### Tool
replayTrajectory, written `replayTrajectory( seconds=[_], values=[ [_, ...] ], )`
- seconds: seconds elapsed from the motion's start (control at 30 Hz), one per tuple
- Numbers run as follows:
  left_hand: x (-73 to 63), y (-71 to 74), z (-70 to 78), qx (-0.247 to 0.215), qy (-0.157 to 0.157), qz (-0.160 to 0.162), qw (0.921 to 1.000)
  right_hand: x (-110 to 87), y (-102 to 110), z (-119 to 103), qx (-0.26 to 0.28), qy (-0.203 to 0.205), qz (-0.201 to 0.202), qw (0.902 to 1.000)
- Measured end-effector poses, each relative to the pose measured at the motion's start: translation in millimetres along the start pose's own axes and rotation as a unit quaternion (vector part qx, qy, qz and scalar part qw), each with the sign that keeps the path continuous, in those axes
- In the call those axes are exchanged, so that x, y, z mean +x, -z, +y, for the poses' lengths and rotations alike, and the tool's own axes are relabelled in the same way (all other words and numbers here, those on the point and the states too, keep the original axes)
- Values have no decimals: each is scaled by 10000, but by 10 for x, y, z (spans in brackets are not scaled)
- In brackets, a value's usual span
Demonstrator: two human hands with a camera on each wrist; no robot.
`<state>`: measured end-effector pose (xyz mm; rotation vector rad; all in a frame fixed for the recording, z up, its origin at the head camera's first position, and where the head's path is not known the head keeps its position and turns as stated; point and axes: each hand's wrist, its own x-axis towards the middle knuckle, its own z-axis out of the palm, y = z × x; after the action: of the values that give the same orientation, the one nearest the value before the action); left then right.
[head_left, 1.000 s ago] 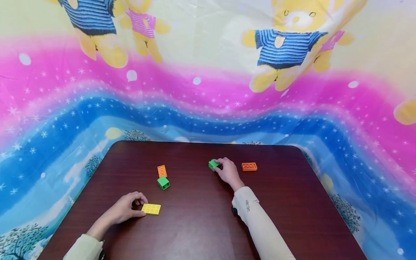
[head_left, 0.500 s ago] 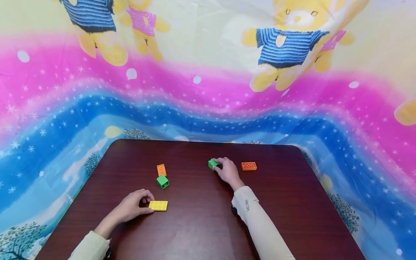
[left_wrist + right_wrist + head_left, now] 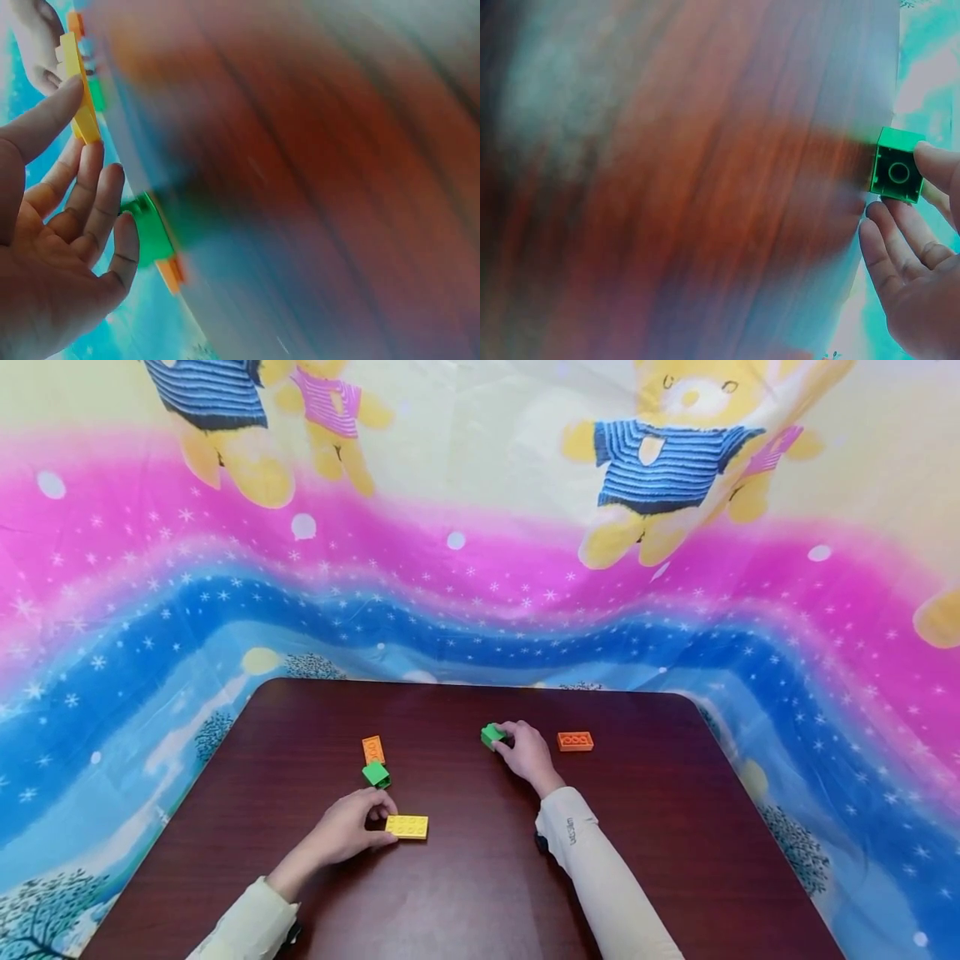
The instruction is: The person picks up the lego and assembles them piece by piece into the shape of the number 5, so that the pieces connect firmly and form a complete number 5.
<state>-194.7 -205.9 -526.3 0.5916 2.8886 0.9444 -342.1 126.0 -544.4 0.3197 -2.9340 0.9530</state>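
Yellow brick (image 3: 407, 827), probably light and stiff, is suiting a long-edge hold; over the tabletop (image 3: 480, 902) your left grip (image 3: 347, 827) is pinching it, your right grip (image 3: 527, 755) is holding a green brick (image 3: 491, 737).

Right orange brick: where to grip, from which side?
Likely mid-length, fingers across its long sides, from above: the orange brick is oblong, narrower that way, and nothing touches it. The right hand, left of it, holds a green brick.
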Motion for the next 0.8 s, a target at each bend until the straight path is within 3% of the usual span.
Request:
replayTrajectory(
  seconds=[0.47,0.8],
  values=[
    [288,-274,411,4,-153,-143,9998,-13,14,-9,-24,64,27,10000],
    [372,-421,517,245,-141,-120,9995,-20,7,-11,26,-39,30,10000]
  ],
)
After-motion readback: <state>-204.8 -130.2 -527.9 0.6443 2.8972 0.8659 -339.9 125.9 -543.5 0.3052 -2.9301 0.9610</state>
